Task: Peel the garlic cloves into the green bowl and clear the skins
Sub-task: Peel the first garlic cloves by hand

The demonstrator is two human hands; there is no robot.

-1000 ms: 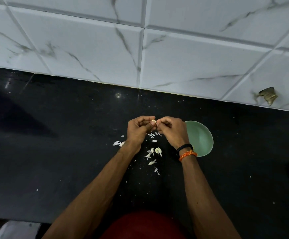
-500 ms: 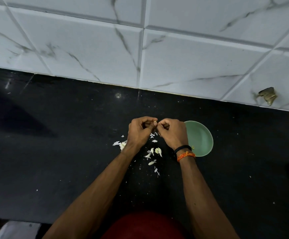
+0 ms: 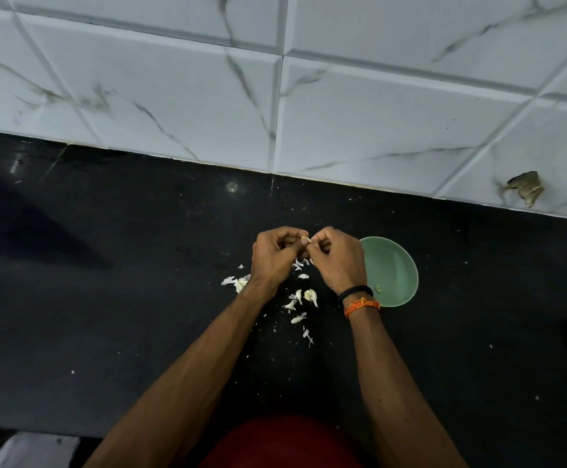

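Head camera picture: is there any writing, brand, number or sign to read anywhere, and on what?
None: no readable text anywhere.
Green bowl: plain, no mark.
Wall tiles: only grey veining.
Black countertop: only specks and garlic skins.
Wristbands: no lettering visible.

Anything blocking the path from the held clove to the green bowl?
Nothing visible. The small pale garlic clove is pinched between left hand and right hand; the round green bowl sits open just right of them.
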